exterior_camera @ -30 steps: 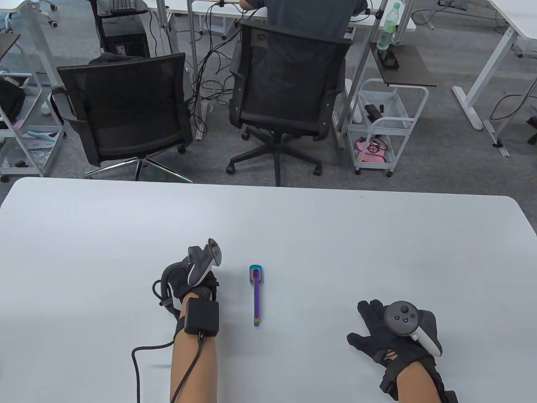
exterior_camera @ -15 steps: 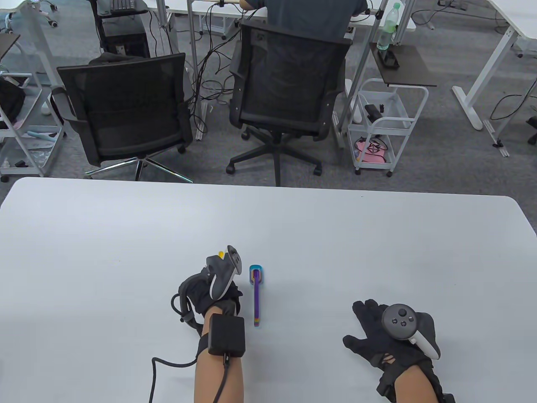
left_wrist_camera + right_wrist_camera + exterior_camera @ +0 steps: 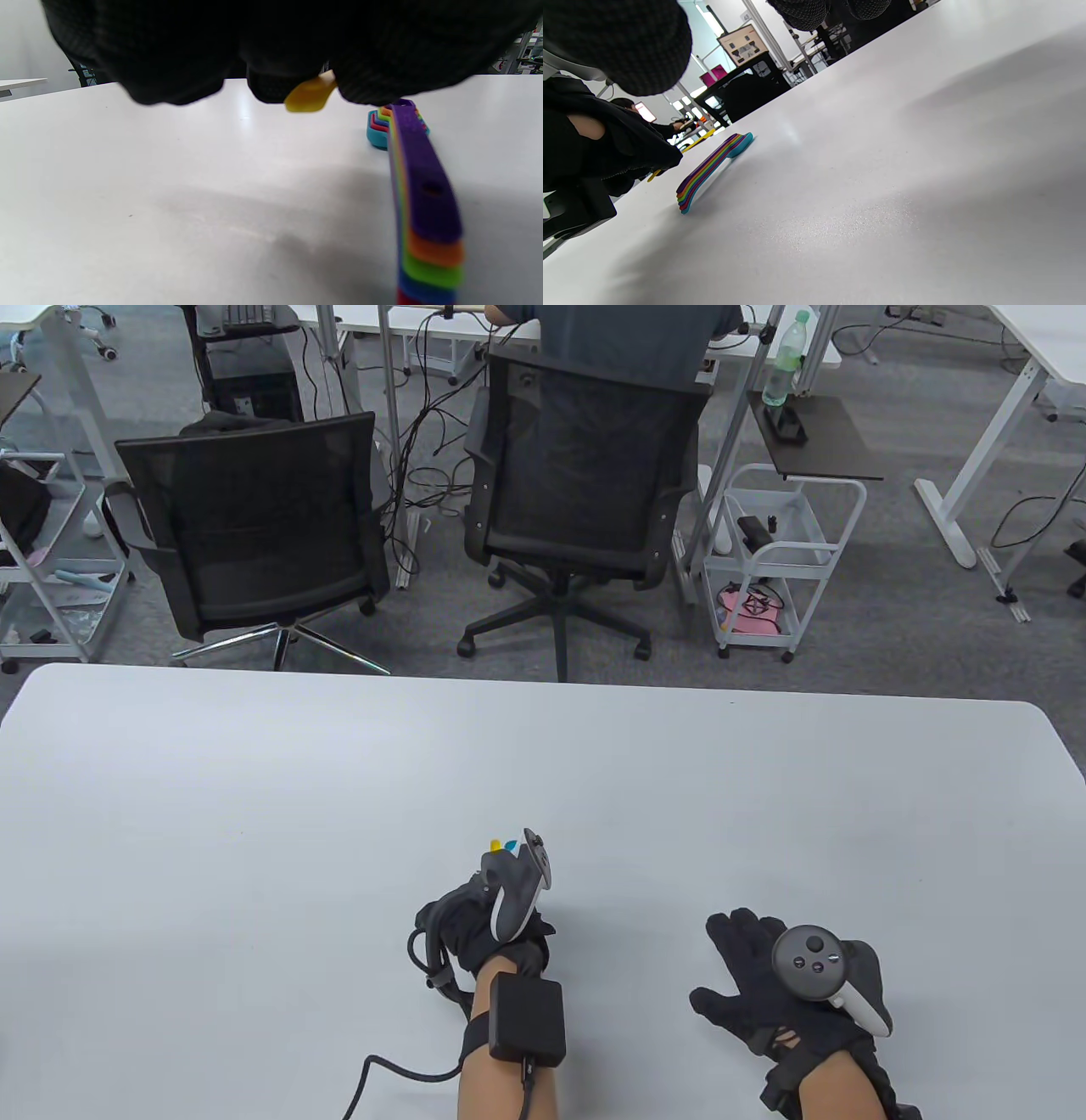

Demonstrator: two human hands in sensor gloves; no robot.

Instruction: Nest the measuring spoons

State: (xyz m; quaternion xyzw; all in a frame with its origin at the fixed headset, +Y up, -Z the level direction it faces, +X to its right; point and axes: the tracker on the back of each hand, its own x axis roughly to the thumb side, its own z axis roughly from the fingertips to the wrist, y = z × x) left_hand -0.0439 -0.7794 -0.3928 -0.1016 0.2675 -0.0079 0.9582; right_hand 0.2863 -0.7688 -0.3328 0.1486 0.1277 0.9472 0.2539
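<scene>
Left hand is pinching a little yellow spoon, carried just above the nested stack, which lies flat on the table near its 6 o'clock edge. From the stack, the bowls point to 12. My take: line the yellow handle up with the purple one on top, drop the bowl in first, then let the handle settle, slowly so the pile doesn't skid. Right hand rests at 3 o'clock of the stack, fingers spread wide, holding nothing.

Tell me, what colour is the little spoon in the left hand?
Yellow spoon, held by the left hand; clearest in the left wrist view.
</scene>
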